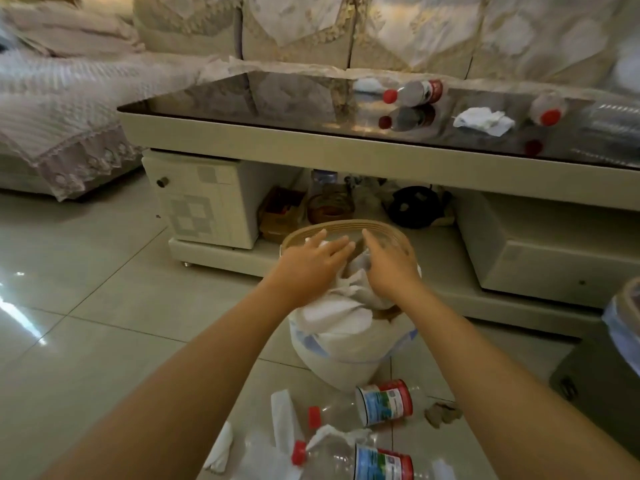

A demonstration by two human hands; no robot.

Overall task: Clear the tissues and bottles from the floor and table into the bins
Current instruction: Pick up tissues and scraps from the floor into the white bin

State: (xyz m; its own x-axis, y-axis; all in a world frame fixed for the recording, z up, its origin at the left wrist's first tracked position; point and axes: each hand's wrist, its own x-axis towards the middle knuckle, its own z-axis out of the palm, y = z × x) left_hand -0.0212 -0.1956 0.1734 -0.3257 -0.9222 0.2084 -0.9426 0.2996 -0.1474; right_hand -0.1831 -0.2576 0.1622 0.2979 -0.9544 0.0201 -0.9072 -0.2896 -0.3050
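A white bin (pixel 346 358) with a wooden rim and a liner bag stands on the floor in front of the coffee table. A wad of white tissues (pixel 343 306) bulges out of its top. My left hand (pixel 311 265) lies flat on the wad with its fingers straight. My right hand (pixel 388 268) presses the wad from the right, fingers extended. Two red-capped clear bottles (pixel 377 403) (pixel 356 462) lie on the floor near me, among loose tissues (pixel 284 420). On the table lie a red-capped bottle (pixel 415 91), a second one (pixel 549 109) and a crumpled tissue (pixel 483 121).
The glass-topped coffee table (pixel 242 133) spans the view, its lower shelf holding baskets and clutter. A second lined bin (pixel 627 320) shows at the right edge. A covered sofa (pixel 69 98) stands at the left. Glossy tiled floor extends to the left.
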